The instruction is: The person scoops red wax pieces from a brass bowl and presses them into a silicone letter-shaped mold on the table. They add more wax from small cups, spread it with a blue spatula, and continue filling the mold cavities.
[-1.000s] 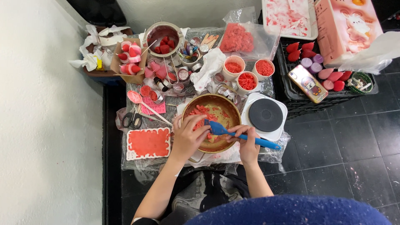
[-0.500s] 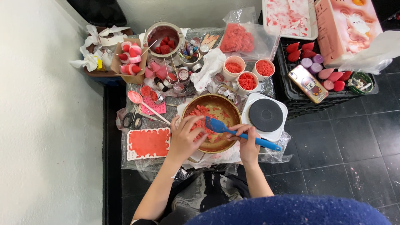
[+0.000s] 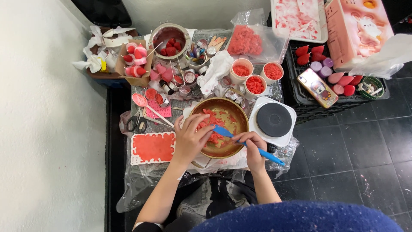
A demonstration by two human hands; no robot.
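Evidently the red chunks [image 3: 212, 129] have been only partly worked: they are heaped in the middle and left half of the bowl [image 3: 238, 115], with bare golden metal showing on its right side, and none look melted or smoothed. The bowl's left rim is gripped by the left hand [image 3: 192, 138], fingers curled over the edge toward the chunks. The blue spatula [image 3: 240, 143] is clasped mid-handle by the right hand [image 3: 252, 146], its blade angled down into the bowl. Just right of the bowl, the hot plate [image 3: 273, 120] stands unused.
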